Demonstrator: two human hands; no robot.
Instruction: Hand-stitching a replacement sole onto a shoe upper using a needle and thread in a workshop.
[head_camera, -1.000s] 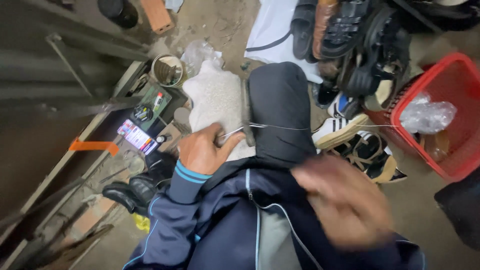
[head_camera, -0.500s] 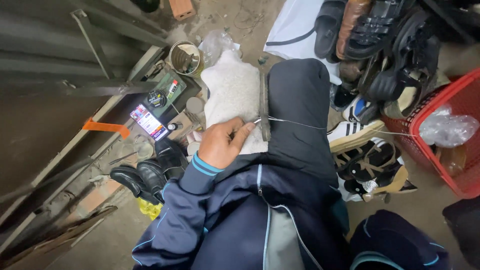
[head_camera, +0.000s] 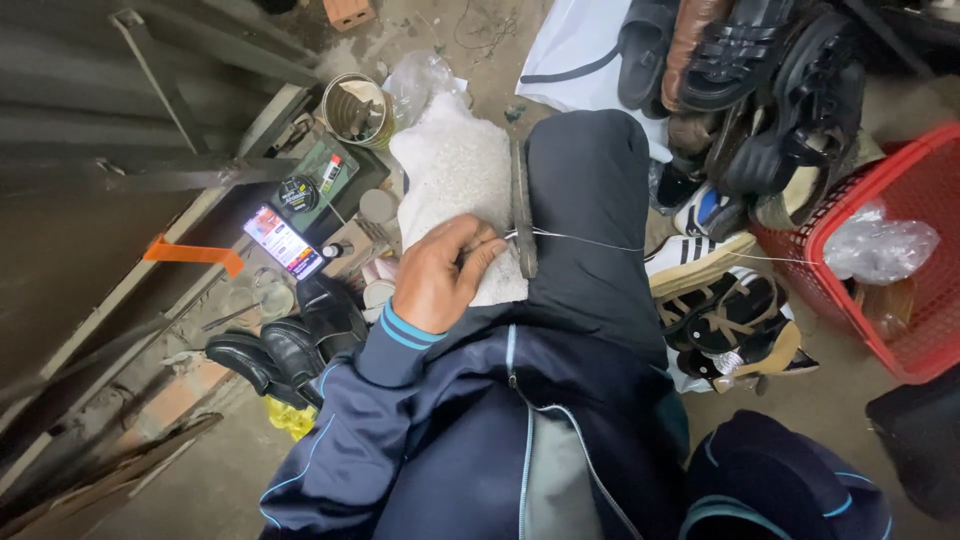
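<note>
Right hand gone; thread taut rightward.

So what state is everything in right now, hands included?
left hand: pressed on the white fleecy piece, pinching at a thread
thread: pulled taut to the right
right hand: out of view
phone: screen lit
tin can: open, tipped on its side
red basket: holds a clear bag

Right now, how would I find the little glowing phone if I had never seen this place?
Start at the person's left hand, pressed on the fluffy white shoe on their lap. Look left of it to the cluttered wooden ledge beside the grey metal wall. The phone lies flat there, just right of an orange strip; it is the only thing with a bright, colourful lit screen.
</note>
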